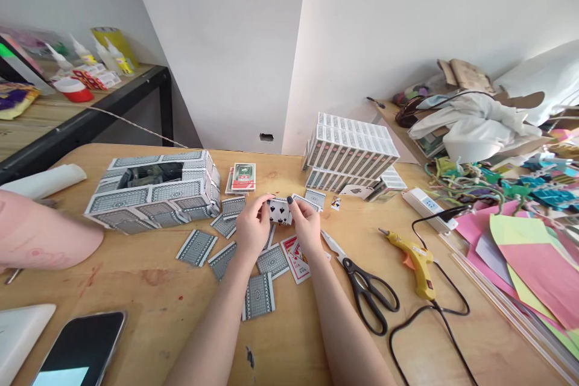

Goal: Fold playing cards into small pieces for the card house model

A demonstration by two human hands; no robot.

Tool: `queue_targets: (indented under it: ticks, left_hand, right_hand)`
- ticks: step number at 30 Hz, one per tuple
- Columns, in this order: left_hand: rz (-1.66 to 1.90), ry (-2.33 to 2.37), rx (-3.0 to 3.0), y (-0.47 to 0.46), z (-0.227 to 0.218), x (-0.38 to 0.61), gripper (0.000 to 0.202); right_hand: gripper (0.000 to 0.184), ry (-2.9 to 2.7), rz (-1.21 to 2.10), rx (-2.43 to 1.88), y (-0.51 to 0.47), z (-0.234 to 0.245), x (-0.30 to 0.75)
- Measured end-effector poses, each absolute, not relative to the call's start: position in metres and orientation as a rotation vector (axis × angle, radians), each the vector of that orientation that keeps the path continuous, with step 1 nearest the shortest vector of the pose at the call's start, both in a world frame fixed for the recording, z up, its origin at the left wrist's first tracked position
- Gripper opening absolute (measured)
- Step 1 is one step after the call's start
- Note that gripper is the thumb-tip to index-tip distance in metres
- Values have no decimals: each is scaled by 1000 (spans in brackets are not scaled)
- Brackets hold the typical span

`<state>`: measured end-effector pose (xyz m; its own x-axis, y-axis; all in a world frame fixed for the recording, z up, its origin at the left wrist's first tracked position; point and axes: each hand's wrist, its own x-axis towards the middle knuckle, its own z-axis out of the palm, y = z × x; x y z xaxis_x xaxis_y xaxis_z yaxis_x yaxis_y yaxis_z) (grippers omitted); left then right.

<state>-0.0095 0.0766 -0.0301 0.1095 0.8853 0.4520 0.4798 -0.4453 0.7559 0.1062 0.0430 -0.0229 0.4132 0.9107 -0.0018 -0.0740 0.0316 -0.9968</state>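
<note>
Between my left hand (254, 223) and my right hand (305, 223), a playing card (280, 211) with black spades is pinched at its two ends, its printed face toward me. Beneath and around my hands lie several grey-backed cards (196, 247), scattered on the table. A red-bordered card (295, 258) lies partly under my right wrist. To the left stands a box covered in grey-backed cards (149, 193), open on top with dark stuff inside. A card pack (243, 176) lies just beyond my hands.
Black-handled scissors (362, 280) and a yellow glue gun (414, 259) with its cord lie at right. Stacked card packs (350, 145) stand behind. A power strip (429, 210) and coloured paper (534, 265) are further right. A phone (81, 347) and pink container (49, 232) are left.
</note>
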Motion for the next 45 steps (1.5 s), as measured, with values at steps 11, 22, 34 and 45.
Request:
queue_targets:
  ticks: [11,22,34,45]
  left_hand:
    - [1201,1251,1812,72,-29,-8,36]
    - [1249,1286,2005,75,-29,-13,24]
    - [1316,1203,1284,83,-35,-12,27]
    - [1332,1367,1628,76,-25,-12,23]
  right_hand:
    - [22,-940,818,-1415,44,-33,108]
    - [21,-1100,749,-1492,40,-33,108]
    - [26,-1035,994,-1340,41,-26,103]
    - [27,-864,1107,-1257,43,-31,102]
